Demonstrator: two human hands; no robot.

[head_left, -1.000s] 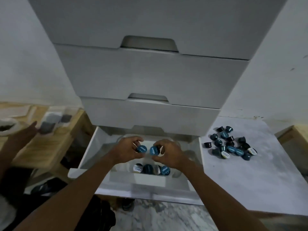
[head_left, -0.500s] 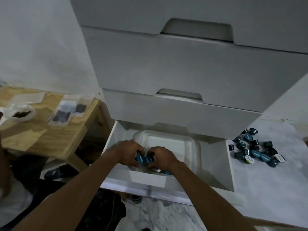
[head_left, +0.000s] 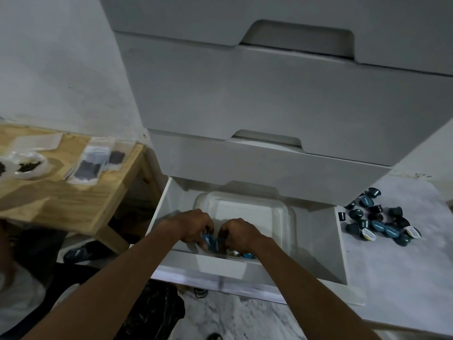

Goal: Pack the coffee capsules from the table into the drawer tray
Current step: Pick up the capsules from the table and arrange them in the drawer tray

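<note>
Down at six o'clock, both hands, left hand (head_left: 193,225) and right hand (head_left: 239,233), curl fingers around blue foil-topped coffee capsules (head_left: 208,241) inside the clear plastic tray (head_left: 247,212) in the open white drawer (head_left: 318,241); at three o'clock, loose dark capsules (head_left: 380,222) crowd the white marble table (head_left: 404,278).

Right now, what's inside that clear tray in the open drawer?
Blue coffee capsules sit at the near end of the clear tray, where the left hand and right hand are setting them. The far part looks bare. Hands and drawer front hide how many.

Wooden side table (head_left: 61,204) at left – clear packets (head_left: 93,163) on it, marble-patterned floor (head_left: 235,322) below
</note>
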